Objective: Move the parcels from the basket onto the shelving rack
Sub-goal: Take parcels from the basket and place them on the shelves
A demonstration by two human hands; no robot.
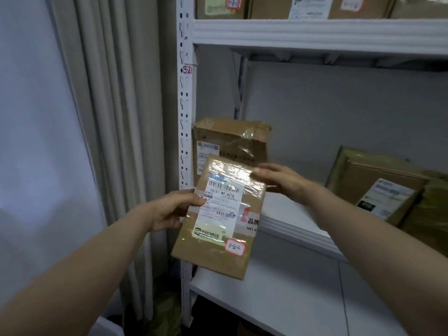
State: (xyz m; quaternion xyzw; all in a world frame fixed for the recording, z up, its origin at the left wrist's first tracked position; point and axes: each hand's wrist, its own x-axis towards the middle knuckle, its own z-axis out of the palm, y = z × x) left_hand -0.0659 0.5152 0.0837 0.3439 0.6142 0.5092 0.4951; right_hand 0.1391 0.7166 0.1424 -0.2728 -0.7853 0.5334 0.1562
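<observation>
Parcel [213,260]: flat and brown, held tilted in the air before the rack [184,117], label facing the camera; it rests on no shelf yet.
Left hand [178,209]: grips the parcel's left edge, thumb on the front face and fingers wrapped behind.
Right hand [278,180]: fingers look nearly straight at the upper right corner; blur hides whether the thumb pinches, so I cannot tell its hold.
Sticker [235,247]: reads 3-2-2; the tag [187,70] on the upright reads 3-2, so the middle shelf [291,229] is probably the target.
Box [230,144]: stands at the left end of that shelf, just behind the parcel's top edge.
Basket: out of view.
Risk, collision: pushed straight in, the parcel's top edge could strike the box and shove it back or tip it.
Risk, snag: the left edge sits close to the upright and may catch on it unless the parcel shifts right.
Risk, drop: the glossy tape looks slippery; if the right hand only steadies it, one edge grip may let the parcel swing down.
Risk, wrong slot: its lower corner hangs over the lower shelf [266,299], so a release here would misplace it.
</observation>
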